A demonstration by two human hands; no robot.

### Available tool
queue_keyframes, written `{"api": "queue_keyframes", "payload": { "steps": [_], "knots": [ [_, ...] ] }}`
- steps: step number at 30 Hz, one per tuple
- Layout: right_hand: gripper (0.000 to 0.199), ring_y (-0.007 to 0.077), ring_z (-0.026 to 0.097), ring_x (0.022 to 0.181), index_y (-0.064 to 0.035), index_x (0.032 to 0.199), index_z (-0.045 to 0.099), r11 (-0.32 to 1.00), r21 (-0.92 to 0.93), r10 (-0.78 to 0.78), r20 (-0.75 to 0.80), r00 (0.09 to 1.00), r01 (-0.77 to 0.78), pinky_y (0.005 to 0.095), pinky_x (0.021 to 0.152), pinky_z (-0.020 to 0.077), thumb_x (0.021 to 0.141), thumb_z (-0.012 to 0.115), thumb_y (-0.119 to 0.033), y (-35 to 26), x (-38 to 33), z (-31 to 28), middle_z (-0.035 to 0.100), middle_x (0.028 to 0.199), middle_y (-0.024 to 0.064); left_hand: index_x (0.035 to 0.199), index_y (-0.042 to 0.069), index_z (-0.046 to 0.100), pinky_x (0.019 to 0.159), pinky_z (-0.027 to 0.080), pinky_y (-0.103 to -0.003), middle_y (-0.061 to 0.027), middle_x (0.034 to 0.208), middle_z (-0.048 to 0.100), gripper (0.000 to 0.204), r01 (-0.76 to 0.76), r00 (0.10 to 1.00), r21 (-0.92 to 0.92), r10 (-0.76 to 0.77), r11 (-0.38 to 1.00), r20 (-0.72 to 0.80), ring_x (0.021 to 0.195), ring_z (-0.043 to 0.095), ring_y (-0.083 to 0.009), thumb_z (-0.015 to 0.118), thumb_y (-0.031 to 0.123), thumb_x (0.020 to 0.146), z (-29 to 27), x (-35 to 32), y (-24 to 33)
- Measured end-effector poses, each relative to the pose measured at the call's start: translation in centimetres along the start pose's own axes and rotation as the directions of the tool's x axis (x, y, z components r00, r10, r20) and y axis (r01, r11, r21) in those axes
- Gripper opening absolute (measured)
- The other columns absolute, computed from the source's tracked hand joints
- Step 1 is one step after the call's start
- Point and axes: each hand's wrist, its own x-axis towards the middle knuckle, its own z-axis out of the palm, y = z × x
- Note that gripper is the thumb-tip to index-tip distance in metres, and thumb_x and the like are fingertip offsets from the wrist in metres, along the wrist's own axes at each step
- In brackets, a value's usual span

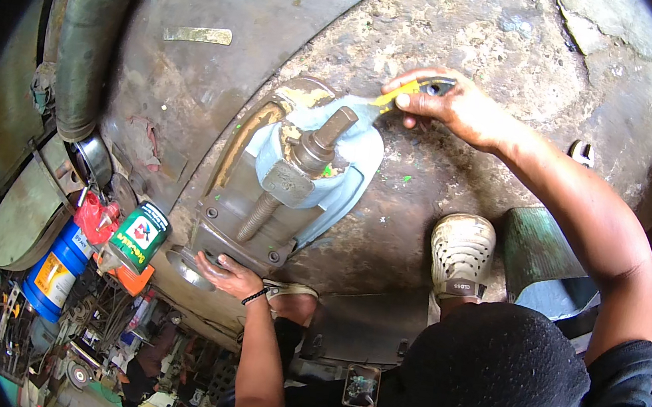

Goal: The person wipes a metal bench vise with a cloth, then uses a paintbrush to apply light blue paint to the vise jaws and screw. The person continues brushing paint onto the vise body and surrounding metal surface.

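Housing (278,198) lies on the stained concrete floor (482,36), long axis running from near-left up toward far-right, threaded shaft (326,135) pointing up-right. Cast metal, grey, part coated pale blue. Left hand (228,274) flat, fingers spread, on its near flange. Right hand (454,104) clamped on a yellow-handled brush (407,92) at the far end. Green can (137,237) just beside.

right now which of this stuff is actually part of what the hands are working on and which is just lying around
In hand:
- grey metal housing with threaded shaft, steadied by the left hand
- yellow-handled tool in the right hand, its tip at the pale blue sheet on the housing

Lying about:
- green can
- blue canister
- brass strip
- wrench
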Motion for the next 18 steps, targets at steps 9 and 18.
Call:
{"api": "queue_keyframes", "payload": {
  "steps": [9,18],
  "knots": [
    [0.027,0.0112,0.065,0.076,-0.0078,0.116,0.071,0.987,-0.155,-0.024,0.019,1.000,0.027,0.0271,0.073,0.0526,0.094,0.071,-0.025,-1.4,-4.3,-2.7,0.073,0.097,0.0047,0.140,-0.006,0.045,0.111,0.036,-0.055,-0.0263,0.142,0.047,0.057,-0.044,0.999,-0.005,0.044,0.999,-0.021,0.133,0.044,-0.0445,0.042,0.040,0.107,0.1,0.0,-0.2],
    [0.032,0.0097,0.062,0.078,-0.0086,0.123,0.069,0.985,0.067,-0.147,-0.147,0.978,0.158,0.0263,0.074,0.0535,0.097,0.069,-0.027,-0.5,0.0,1.4,0.068,0.098,0.0032,0.140,-0.004,0.045,0.111,0.036,-0.056,-0.0265,0.144,0.044,0.055,-0.044,0.999,0.023,0.044,0.999,0.010,0.134,0.043,-0.0439,0.040,0.040,0.107,0.2,-0.1,-0.6]
  ]
}}
